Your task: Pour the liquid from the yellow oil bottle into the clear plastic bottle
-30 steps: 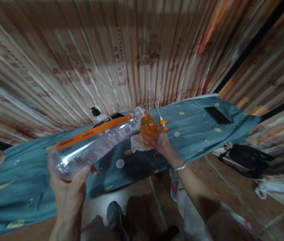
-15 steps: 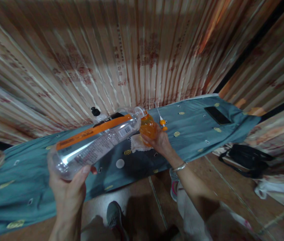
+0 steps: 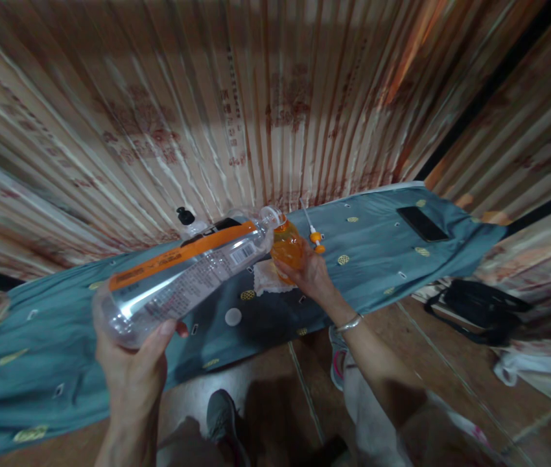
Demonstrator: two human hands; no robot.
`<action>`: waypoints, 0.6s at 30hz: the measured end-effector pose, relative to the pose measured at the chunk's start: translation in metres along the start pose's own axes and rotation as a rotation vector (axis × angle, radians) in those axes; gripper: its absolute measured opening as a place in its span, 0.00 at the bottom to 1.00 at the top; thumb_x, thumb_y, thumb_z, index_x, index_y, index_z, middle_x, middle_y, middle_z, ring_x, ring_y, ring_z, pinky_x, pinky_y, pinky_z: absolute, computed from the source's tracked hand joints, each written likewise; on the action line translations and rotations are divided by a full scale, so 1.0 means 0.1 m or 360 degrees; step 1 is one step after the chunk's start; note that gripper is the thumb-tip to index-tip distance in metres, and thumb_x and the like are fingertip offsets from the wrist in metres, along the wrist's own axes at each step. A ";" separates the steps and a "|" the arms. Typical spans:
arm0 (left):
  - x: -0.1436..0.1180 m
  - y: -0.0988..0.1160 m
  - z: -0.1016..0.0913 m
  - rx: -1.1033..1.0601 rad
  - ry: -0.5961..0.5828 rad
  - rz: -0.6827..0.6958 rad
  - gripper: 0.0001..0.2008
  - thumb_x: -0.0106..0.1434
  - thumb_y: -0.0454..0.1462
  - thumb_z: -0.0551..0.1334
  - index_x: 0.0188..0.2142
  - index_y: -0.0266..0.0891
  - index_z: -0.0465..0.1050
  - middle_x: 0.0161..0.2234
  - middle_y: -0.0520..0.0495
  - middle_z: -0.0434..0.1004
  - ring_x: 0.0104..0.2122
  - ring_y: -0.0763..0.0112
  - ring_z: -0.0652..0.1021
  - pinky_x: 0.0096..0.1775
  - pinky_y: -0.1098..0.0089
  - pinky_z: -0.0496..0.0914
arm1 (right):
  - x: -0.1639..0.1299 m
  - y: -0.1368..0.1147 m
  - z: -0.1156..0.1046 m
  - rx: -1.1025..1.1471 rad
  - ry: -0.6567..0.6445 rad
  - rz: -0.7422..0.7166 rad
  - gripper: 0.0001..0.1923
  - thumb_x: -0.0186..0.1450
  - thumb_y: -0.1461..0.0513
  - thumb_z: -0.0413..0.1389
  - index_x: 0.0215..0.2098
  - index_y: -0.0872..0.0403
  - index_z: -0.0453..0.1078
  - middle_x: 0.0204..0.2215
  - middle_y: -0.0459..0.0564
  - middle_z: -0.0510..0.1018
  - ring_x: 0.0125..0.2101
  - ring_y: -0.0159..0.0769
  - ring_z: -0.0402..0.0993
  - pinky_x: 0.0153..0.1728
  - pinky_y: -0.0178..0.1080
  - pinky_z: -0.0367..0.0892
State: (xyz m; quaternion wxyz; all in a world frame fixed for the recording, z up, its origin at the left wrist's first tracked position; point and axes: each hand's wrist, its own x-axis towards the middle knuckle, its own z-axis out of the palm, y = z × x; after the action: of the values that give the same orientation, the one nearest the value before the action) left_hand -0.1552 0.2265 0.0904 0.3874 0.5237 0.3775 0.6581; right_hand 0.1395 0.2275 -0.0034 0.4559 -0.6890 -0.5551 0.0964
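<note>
While tilted, clear ribbed plastic bottle [image 3: 183, 275] beside rounded orange bottle [image 3: 286, 250].

phone [image 3: 422, 223] right on table [image 3: 377, 272], cap [image 3: 233, 317] left

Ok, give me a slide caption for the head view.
Left hand tips a clear bottle mouth-to-mouth against a small orange bottle held by the right hand.
</note>
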 end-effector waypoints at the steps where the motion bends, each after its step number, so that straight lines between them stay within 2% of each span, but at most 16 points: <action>1: 0.00 0.00 0.00 0.0003 -0.0005 -0.0004 0.34 0.43 0.42 0.84 0.51 0.46 0.81 0.48 0.46 0.80 0.29 0.71 0.77 0.20 0.74 0.73 | 0.00 0.00 0.00 0.0011 -0.0004 0.0007 0.38 0.66 0.51 0.68 0.68 0.60 0.68 0.52 0.69 0.86 0.53 0.62 0.86 0.55 0.59 0.82; 7: -0.01 -0.01 -0.02 0.0010 -0.0016 0.0002 0.35 0.44 0.42 0.84 0.52 0.45 0.80 0.49 0.46 0.79 0.30 0.71 0.76 0.21 0.75 0.73 | 0.01 -0.03 -0.02 0.0034 -0.0031 0.0045 0.40 0.65 0.51 0.68 0.69 0.62 0.66 0.52 0.71 0.86 0.54 0.63 0.85 0.55 0.60 0.81; 15: -0.01 0.02 0.01 -0.0014 -0.0019 -0.0021 0.34 0.43 0.41 0.84 0.51 0.47 0.81 0.47 0.47 0.78 0.30 0.70 0.77 0.20 0.74 0.74 | 0.00 -0.01 0.00 -0.0002 0.0017 0.0012 0.39 0.65 0.52 0.68 0.70 0.57 0.66 0.50 0.67 0.87 0.51 0.61 0.87 0.52 0.59 0.83; 18: -0.01 0.01 -0.01 -0.0009 -0.0026 -0.0025 0.34 0.44 0.41 0.84 0.52 0.47 0.80 0.48 0.46 0.79 0.29 0.71 0.77 0.21 0.74 0.75 | 0.00 -0.02 -0.01 -0.0003 0.0009 0.0008 0.39 0.65 0.51 0.68 0.69 0.58 0.67 0.50 0.67 0.87 0.52 0.62 0.86 0.53 0.60 0.83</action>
State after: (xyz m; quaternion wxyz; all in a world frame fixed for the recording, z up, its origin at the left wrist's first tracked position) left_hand -0.1559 0.2245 0.0909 0.3970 0.5250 0.3766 0.6518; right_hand 0.1385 0.2272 -0.0013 0.4565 -0.6911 -0.5522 0.0952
